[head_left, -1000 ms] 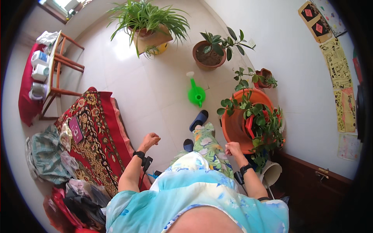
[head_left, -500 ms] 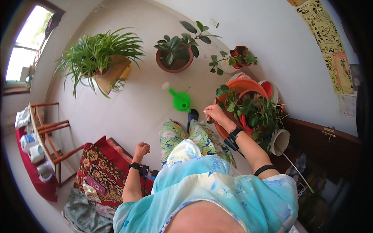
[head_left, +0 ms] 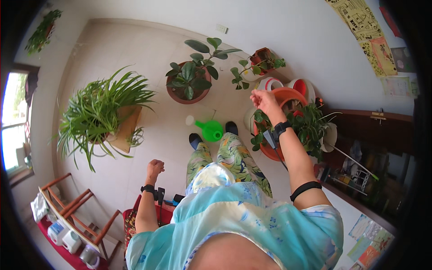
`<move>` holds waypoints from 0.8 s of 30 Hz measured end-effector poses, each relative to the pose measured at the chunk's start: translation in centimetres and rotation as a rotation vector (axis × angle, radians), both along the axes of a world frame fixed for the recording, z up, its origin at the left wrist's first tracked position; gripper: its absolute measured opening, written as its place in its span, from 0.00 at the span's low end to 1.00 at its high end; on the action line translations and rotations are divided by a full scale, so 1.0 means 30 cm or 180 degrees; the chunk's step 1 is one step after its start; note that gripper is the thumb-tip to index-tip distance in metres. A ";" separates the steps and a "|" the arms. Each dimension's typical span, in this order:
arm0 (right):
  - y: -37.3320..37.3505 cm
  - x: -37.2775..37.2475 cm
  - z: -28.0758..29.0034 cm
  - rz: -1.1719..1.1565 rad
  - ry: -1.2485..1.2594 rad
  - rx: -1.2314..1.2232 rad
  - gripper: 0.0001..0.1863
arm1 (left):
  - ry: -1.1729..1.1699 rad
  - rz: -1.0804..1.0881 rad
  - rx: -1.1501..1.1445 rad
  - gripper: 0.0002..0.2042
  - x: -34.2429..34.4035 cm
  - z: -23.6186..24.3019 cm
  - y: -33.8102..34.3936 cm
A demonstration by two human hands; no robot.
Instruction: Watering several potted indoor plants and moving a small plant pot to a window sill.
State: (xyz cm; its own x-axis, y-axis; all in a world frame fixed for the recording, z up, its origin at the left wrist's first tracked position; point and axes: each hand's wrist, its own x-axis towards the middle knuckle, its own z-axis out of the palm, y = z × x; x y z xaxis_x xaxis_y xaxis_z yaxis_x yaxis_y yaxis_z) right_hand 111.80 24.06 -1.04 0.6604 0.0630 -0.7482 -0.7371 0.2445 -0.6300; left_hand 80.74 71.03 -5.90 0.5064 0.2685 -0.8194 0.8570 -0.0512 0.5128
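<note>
Foliage (head_left: 310, 121) crowds the orange tub (head_left: 290, 93) on the person's right, dark leaves spilling over its rim. Beyond it, a small reddish-brown pot (head_left: 260, 57) holds a trailing plant, and a round terracotta pot (head_left: 196, 96) holds a broad-leaved plant (head_left: 191, 74). The green watering can (head_left: 211, 131) sits on the floor between the slippered feet, its pale nozzle pointing left; its contents cannot be made out. The right hand (head_left: 267, 102) is clenched loosely in view above the tub's left side, with nothing visible in it; whether it touches the leaves, I cannot tell. The left hand (head_left: 155, 168), fingers curled and apparently holding nothing, hangs well apart from the can. Pale floor tiles (head_left: 175, 144) run back to white walls (head_left: 171, 13). A spider plant (head_left: 103, 112) spreads at left near a bright window (head_left: 17, 112), and a wooden bench (head_left: 74, 216) bears white jugs (head_left: 71, 241).
</note>
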 end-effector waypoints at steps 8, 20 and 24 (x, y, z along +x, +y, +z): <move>-0.226 0.319 -0.223 -0.1328 0.0479 0.0133 0.04 | 0.0288 -0.0149 -0.0043 0.08 0.194 -0.006 -0.001; -0.411 0.591 -0.754 -0.2743 0.1292 0.0002 0.08 | 0.1250 -0.0042 -0.0423 0.08 0.455 0.048 -0.225; -0.521 0.624 -0.919 -0.2812 0.1186 -0.0088 0.08 | 0.1386 -0.0184 -0.0456 0.08 0.579 0.033 -0.299</move>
